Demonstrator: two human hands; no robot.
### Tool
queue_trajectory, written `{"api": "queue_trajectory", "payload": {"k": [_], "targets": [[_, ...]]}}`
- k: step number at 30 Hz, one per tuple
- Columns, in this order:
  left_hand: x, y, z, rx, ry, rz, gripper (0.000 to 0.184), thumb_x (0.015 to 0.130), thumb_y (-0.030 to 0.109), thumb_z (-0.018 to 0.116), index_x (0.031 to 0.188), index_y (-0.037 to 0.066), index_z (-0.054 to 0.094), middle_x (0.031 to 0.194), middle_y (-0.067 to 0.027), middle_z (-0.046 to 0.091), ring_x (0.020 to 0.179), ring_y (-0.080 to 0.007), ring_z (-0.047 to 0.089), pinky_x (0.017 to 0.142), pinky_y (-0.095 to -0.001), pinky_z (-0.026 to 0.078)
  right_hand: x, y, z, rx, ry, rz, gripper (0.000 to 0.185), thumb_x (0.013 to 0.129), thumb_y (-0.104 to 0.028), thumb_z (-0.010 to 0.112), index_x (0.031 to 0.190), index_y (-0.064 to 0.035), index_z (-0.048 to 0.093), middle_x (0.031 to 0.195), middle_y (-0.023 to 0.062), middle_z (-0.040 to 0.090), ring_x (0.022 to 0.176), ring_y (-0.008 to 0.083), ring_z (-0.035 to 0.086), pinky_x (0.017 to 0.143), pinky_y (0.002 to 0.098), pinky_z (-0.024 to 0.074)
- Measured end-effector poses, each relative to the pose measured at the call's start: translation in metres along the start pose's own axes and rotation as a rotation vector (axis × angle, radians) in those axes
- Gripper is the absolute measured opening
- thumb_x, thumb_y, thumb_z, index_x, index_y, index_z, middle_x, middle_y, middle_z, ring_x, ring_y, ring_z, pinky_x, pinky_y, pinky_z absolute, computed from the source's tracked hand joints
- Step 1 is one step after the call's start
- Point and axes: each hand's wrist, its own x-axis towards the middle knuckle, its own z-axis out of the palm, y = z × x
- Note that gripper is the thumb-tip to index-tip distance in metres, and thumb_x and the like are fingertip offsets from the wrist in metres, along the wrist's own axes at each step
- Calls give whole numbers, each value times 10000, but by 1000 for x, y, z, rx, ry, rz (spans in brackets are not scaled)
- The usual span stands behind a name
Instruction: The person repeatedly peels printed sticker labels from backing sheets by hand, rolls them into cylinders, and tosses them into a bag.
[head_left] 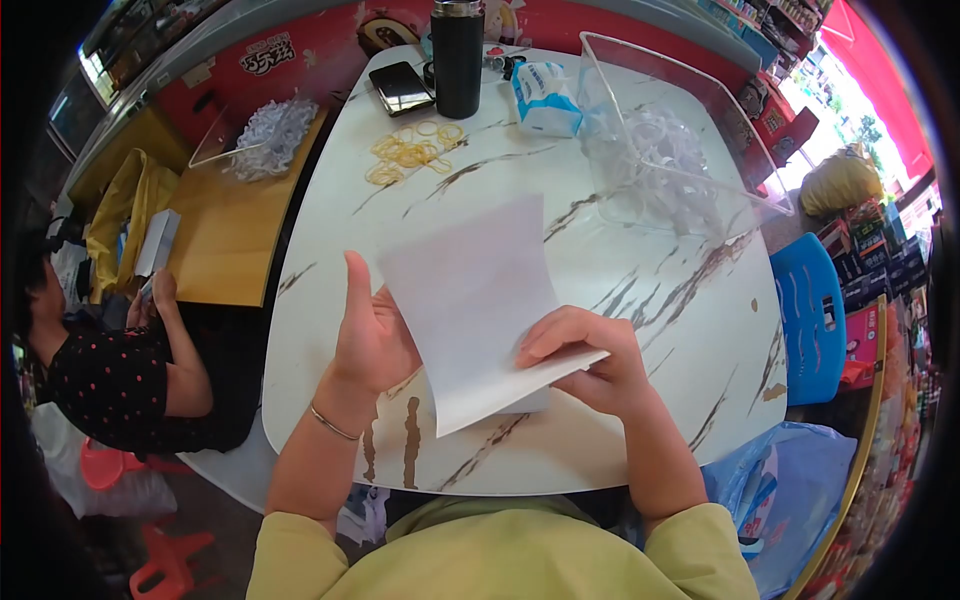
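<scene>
A white sheet of paper (470, 290) is held slightly curved above the marble-patterned table. My right hand (590, 355) pinches its lower right edge, thumb below and fingers on top. My left hand (375, 335) is at the paper's left side, with the thumb stretched upward and the fingers partly hidden behind the sheet; a thin bracelet (333, 424) circles that wrist. Below the raised lower edge shows a small strip of another pale surface, perhaps more paper. Beyond the sheet, yellow rubber bands (410, 152) lie in a loose pile.
On the table (330, 330) stand a black bottle (458, 65), a phone (401, 88), a blue-white tissue pack (546, 98) and a clear bin (690, 180) of whitish loops. A blue chair (808, 320) is at right. Another person (120, 370) sits at left by a wooden table (235, 235).
</scene>
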Motion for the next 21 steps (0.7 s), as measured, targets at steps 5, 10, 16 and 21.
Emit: {"api": "queue_trajectory", "payload": {"k": [5, 10, 16, 21], "targets": [[2, 0, -5, 548, -202, 4, 412, 843, 299, 593, 1176, 79, 495, 1287, -148, 459, 1130, -215, 471, 955, -334, 362, -4, 7, -3, 46, 63, 57, 234, 701, 80, 682, 874, -29, 568, 881, 72, 637, 816, 154, 645, 700, 252, 511], [6, -3, 9, 782, 53, -50, 471, 718, 53, 699, 1146, 53, 501, 1138, -142, 534, 1029, -182, 520, 893, -287, 411, -6, 12, -4, -50, 54, -12, 232, 689, 56, 706, 862, -21, 571, 841, 63, 640, 793, 163, 650, 684, 269, 522], [8, -4, 7, 1080, 111, 43, 565, 666, 10, 727, 1176, 19, 483, 1011, -95, 585, 972, -161, 553, 894, -287, 413, -7, 8, 7, -105, 186, 161, 289, 723, 17, 702, 940, -10, 514, 821, 67, 654, 763, 136, 645, 571, 237, 517], [8, -5, 9, 1302, 19, 273, 484, 692, -20, 678, 1153, 31, 539, 1075, -104, 596, 988, -216, 581, 879, -312, 448, -3, 14, 10, 141, 423, 393, 376, 756, -7, 678, 1043, -10, 436, 768, 81, 639, 574, 116, 601, 393, 210, 411]]}}
